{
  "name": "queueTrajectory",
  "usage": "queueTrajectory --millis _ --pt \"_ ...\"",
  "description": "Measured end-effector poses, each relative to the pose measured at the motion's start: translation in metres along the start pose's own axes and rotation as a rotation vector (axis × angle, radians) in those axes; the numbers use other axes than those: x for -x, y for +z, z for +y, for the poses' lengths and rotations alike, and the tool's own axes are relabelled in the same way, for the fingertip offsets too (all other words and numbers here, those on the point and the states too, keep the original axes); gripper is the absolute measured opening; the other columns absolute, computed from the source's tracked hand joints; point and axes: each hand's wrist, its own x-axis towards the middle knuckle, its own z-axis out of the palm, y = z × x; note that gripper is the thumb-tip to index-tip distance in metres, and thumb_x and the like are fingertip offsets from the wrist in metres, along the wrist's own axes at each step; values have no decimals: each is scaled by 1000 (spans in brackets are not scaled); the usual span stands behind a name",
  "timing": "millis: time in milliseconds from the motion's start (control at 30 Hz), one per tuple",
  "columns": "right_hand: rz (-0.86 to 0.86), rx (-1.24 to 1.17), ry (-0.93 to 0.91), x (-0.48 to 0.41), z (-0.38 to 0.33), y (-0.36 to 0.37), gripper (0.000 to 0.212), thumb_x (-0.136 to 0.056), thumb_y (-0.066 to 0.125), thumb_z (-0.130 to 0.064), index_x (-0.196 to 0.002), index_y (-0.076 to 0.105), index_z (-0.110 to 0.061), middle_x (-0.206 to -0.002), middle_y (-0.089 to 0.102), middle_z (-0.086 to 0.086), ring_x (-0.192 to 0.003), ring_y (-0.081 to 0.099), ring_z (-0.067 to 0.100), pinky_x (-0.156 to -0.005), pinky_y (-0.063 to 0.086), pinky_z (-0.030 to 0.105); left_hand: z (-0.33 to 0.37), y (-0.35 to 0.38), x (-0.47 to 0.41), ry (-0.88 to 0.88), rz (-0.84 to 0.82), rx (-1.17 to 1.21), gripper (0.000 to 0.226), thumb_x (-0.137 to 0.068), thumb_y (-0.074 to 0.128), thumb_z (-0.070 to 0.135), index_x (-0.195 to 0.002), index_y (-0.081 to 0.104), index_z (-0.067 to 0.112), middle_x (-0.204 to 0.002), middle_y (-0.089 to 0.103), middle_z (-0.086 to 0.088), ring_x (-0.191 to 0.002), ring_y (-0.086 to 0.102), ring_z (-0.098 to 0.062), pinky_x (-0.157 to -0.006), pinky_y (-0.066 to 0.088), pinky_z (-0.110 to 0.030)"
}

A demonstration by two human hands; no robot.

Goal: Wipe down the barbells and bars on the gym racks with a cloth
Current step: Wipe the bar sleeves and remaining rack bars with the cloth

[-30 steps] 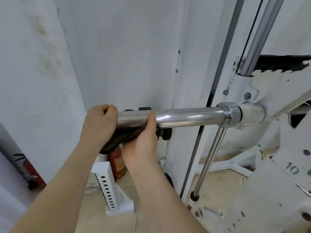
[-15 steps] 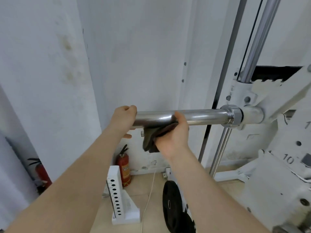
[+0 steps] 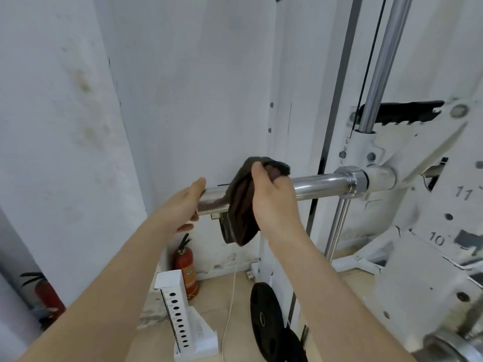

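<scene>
A chrome barbell sleeve [image 3: 321, 182] juts left from the white rack's carriage. A dark brown cloth [image 3: 240, 205] is draped over the sleeve near its free end and hangs below it. My right hand [image 3: 271, 197] grips the bunched top of the cloth on the bar, thumb up. At the sleeve's free end, my left hand [image 3: 183, 205] has straight fingers against the tip and its thumb below. The cloth hides the part of the bar beneath it.
The white rack frame [image 3: 418, 231], with numbers 10 and 11, fills the right. A chrome guide rod [image 3: 379, 61] rises above the carriage. On the floor stand black weight plates [image 3: 261, 314], a red fire extinguisher [image 3: 186, 265] and a white perforated post [image 3: 175, 309]. The wall is close behind.
My right hand has brought the cloth from under the bar up over its top. My left hand has loosened from a grip on the sleeve to straight fingers at its tip.
</scene>
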Motion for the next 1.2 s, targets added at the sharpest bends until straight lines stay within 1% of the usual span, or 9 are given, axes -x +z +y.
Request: queueTrajectory --millis 67,167,300,433,567,700,967,1133,1200 --pt "-80 413 -248 -7 8 27 40 -101 41 -41 -76 62 -18 -71 62 -10 -75 59 2 -75 49 29 -9 -5 -1 -17 -106 322 45 -94 39 58 -112 65 27 -106 70 -6 -100 65 -24 -88 53 -41" --pt "-55 1136 -588 -20 56 57 46 -93 32 -47 -111 67 -23 -113 65 -7 -124 49 16 -113 28 40 -14 -8 -3 6 -135 671 39 -96 42 50 -110 69 25 -102 73 -5 -93 66 -23 -80 53 -41" --pt "-19 1090 -693 -38 66 35 38 -93 45 -45 -112 65 -20 -110 67 -5 -120 52 17 -111 28 39 -11 1 -9 232 -2 403 32 -100 39 34 -107 70 28 -104 71 5 -101 63 -12 -86 51 -32" --pt "182 1144 -478 -63 63 -62 43 -97 38 -49 -116 64 -20 -123 62 -7 -131 41 10 -116 15 33 -3 14 -14 363 127 100 35 -103 31 20 -113 64 27 -108 63 9 -91 52 3 -69 35 -9" --pt "299 1247 -315 -82 60 -141 40 -101 41 -40 -129 60 -20 -142 51 -6 -143 26 10 -118 9 37 -1 18 -18 415 198 -58 33 -102 31 16 -112 62 24 -107 62 7 -88 51 0 -67 35 -9" --pt "501 1052 -321 -79 76 -107 40 -100 43 -32 -132 58 -13 -146 48 -3 -146 23 17 -121 6 46 -4 25 -17 512 324 -198 25 -101 36 19 -112 58 21 -103 59 1 -89 51 -10 -66 35 -13" --pt "15 1081 -725 -31 84 -11 55 -93 47 -41 -145 42 -23 -152 41 -5 -147 23 15 -121 8 47 2 34 -9 420 437 -203 31 -100 39 35 -93 64 16 -87 61 3 -78 53 -16 -64 34 -28" --pt "264 1174 -440 -65 85 -130 55 -100 39 -42 -152 28 -25 -158 31 -2 -149 17 17 -121 10 52 -1 28 -5 195 340 -176 46 -95 30 56 -92 56 19 -84 62 -6 -67 63 -27 -70 53 -36" --pt "342 1157 -357 -67 87 -144 57 -102 33 -41 -155 22 -23 -162 23 0 -151 11 19 -121 9 53 -1 28 -7 148 299 -132 47 -96 28 55 -96 53 15 -81 62 -11 -61 57 -25 -64 48 -34"
